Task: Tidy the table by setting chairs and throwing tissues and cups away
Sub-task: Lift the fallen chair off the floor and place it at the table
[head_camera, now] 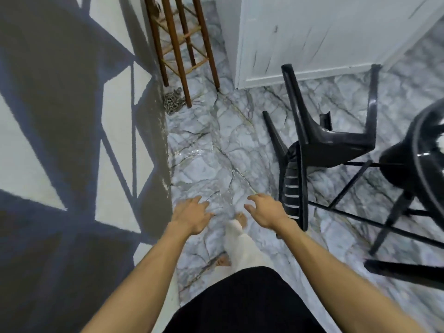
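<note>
A black plastic chair [322,140] lies tipped over on the marble floor, its legs pointing up and away and its slatted back toward me. My right hand [264,211] hovers just left of the chair's back, fingers spread, holding nothing. My left hand [191,216] is out in front over the floor, also spread and empty. At the right edge stands a black round table [427,150] on thin black legs. No tissues or cups are clearly visible.
A wooden stool [182,49] stands at the top by a patterned wall [72,116], with a coil of chain [173,102] at its foot. A white door [324,37] is behind the chair. My bare feet are below my hands on the marble floor [211,145].
</note>
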